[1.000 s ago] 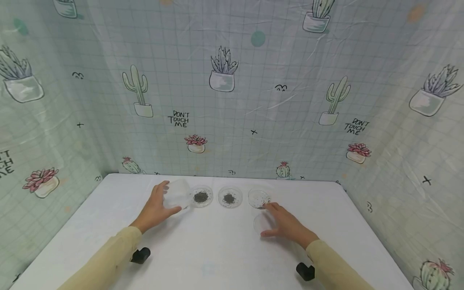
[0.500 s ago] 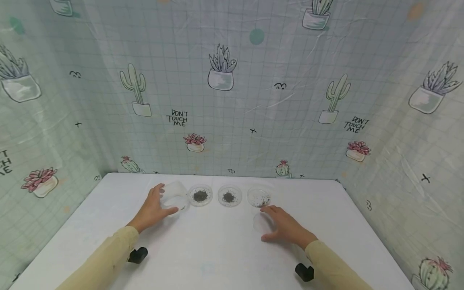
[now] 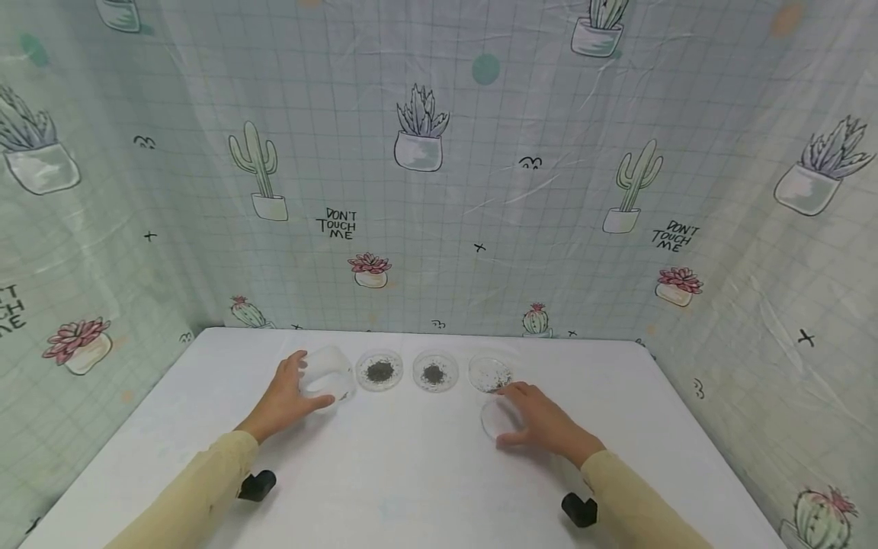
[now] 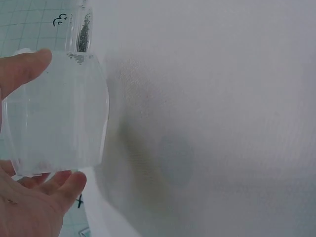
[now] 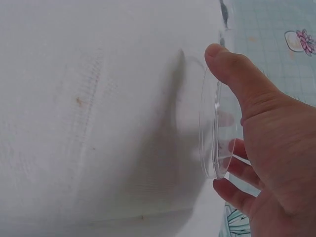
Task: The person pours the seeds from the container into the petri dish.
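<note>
My left hand (image 3: 280,396) grips a clear plastic container (image 3: 328,374) at the left of the row, thumb on the near side and fingers on the far side. In the left wrist view the container (image 4: 59,113) looks frosted, with dark specks near its rim. My right hand (image 3: 549,423) holds a clear, shallow round dish (image 5: 210,128) by its edge between thumb and fingers. Just beyond that hand lies a petri dish (image 3: 485,371) with scattered dark grains. Two more petri dishes, a left one (image 3: 379,387) and a middle one (image 3: 435,388), each bear a small dark heap.
A white table (image 3: 411,473) lies under everything. Behind it and at both sides hangs a cactus-print curtain (image 3: 466,206). Black pieces show beneath the wrists, one at the left (image 3: 257,486) and one at the right (image 3: 579,510).
My left hand has shifted slightly left with the container, widening its distance from the left dish. My right hand dipped a little toward me and came back, still holding the round dish.
</note>
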### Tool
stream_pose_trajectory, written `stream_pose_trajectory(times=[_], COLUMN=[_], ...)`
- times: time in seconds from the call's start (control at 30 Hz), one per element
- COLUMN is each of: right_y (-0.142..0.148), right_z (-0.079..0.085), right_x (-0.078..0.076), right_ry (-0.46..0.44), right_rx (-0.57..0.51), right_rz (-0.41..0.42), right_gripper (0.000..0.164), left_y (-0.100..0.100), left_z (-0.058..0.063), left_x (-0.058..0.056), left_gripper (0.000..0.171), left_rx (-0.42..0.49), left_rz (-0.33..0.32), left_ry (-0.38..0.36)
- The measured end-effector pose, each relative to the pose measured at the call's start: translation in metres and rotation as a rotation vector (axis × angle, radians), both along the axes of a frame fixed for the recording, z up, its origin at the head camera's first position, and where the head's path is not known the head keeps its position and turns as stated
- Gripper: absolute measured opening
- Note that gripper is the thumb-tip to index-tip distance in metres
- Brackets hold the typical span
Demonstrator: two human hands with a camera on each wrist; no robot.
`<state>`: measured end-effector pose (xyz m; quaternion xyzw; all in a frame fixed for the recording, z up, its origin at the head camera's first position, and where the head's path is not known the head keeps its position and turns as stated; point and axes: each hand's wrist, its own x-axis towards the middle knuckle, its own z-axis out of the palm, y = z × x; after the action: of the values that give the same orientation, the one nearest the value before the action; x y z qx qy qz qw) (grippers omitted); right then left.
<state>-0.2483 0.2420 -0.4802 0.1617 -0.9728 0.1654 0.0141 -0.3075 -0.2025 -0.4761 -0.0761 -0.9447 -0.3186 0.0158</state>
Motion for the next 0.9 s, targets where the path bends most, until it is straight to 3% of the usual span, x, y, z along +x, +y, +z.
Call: stream_pose_trajectory(times=[0.17, 0.33, 0.47, 0.9], right_y=[0.001, 0.002, 0.002, -0.005], right_z=[0.004, 0.009, 0.013, 0.015], right_x=[-0.004, -0.006, -0.007, -0.021], right_ry=[0.007, 0.036, 0.035, 0.005], right_rx=[0.002, -0.024, -0.038, -0.072], right_rz=[-0.007, 0.001, -0.007, -0.089], right_gripper=[0.076, 0.069, 0.072, 0.074], left_y=[-0.003, -0.002, 0.002, 0.008], left_z=[0.005, 0.009, 0.009, 0.008], left_x=[0.000, -0.004, -0.007, -0.010], left_gripper=[0.111, 0.089, 0.074, 0.065], left_rx=[-0.020, -0.029, -0.049, -0.058], left_rz=[-0.018, -0.054, -0.075, -0.096], left_ry=[0.085, 0.170, 0.186, 0.189])
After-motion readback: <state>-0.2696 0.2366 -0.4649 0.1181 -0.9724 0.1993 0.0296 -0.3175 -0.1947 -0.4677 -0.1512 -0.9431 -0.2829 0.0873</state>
